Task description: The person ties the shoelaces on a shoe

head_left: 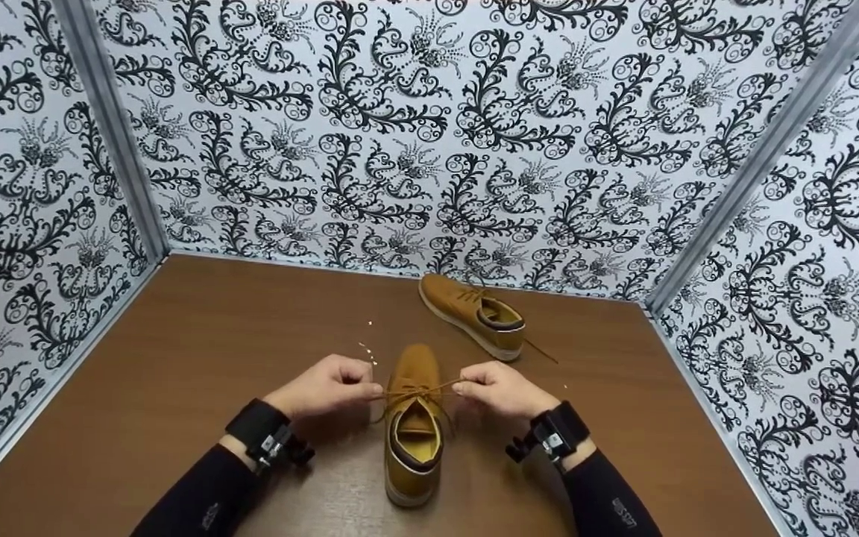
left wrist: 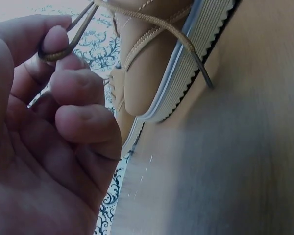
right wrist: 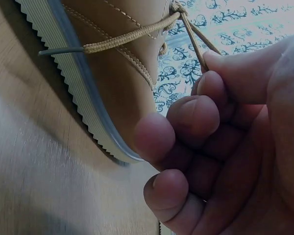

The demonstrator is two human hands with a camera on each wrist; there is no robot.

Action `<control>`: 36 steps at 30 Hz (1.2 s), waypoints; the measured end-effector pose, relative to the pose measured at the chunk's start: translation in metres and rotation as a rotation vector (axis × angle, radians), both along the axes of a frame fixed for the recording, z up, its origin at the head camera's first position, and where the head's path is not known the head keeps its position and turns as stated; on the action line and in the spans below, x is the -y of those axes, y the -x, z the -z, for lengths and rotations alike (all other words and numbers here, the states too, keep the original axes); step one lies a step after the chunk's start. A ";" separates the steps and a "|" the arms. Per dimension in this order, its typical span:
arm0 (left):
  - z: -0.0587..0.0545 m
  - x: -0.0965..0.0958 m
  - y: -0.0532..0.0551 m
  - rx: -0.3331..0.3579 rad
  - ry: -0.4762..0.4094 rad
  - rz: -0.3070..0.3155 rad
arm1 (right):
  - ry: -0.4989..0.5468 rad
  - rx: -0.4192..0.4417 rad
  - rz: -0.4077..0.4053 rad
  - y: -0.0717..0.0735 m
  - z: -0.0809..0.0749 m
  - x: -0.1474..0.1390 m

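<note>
**Laces held out to both sides over the near shoe**

No container is seen; the things are carried by a brown wood-grain bench (head_left: 176, 388), walled on three sides by black-and-white scrollwork panels (head_left: 429, 134).

The near shoe (head_left: 413, 425), a tan lace-up with a pale ribbed sole, is stood upright on the bench between the two hands, toe pointed away from the person, opening shown dark-rimmed with a yellow lining; its lace (head_left: 418, 389) is drawn taut across the top, crossed at the middle, one strand run out to each hand.

The left hand (head_left: 325, 386) is placed just left of the shoe; a loop of lace is seen in the left wrist view pinched between thumb and forefinger, fingers (left wrist: 73, 85) curled inward, remaining fingers folded toward the palm; a loose lace end with a dark tip is laid over the sole edge.

The right hand (head_left: 502, 388) is placed just right of the shoe; the strand is gripped between thumb and curled fingers (right wrist: 193, 115); a second tipped end is seen lying across the ribbed sole.

A second shoe (head_left: 474, 313), matching in colour, is set farther back near the rear wall, angled, well apart from both hands; its lace is trailed onto the bench.
</note>
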State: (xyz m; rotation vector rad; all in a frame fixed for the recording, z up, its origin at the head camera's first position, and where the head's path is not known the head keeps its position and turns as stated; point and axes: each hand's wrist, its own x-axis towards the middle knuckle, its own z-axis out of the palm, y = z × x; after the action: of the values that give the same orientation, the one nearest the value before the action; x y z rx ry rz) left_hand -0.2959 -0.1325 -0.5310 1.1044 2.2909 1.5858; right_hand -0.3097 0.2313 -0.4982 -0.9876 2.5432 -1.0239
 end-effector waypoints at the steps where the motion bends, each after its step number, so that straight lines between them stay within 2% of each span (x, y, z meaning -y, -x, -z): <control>1: 0.000 0.001 0.000 -0.006 -0.002 0.008 | -0.003 -0.003 -0.004 0.001 0.000 -0.001; 12: 0.000 0.003 0.002 -0.061 -0.028 0.042 | 0.032 -0.038 -0.077 0.005 0.000 -0.008; 17: 0.001 0.005 0.002 -0.056 -0.033 0.043 | 0.057 -0.043 -0.061 0.006 0.000 -0.010; 24: -0.001 0.005 0.000 0.045 0.011 -0.027 | 0.116 0.045 0.043 0.008 0.012 -0.003; 28: -0.001 0.004 0.000 0.050 0.013 -0.051 | 0.117 0.044 0.091 0.007 0.015 -0.001; 31: -0.001 0.004 0.000 0.065 0.019 -0.058 | 0.133 0.078 0.115 0.006 0.014 -0.002; 36: 0.000 0.007 -0.001 0.077 0.049 -0.083 | 0.206 0.247 0.110 0.006 0.017 -0.002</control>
State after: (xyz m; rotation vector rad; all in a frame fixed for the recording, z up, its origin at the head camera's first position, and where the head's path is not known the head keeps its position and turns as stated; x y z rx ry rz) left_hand -0.2954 -0.1397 -0.5307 0.9317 2.3403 1.5636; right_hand -0.3162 0.2333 -0.5153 -0.7209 2.3460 -1.3696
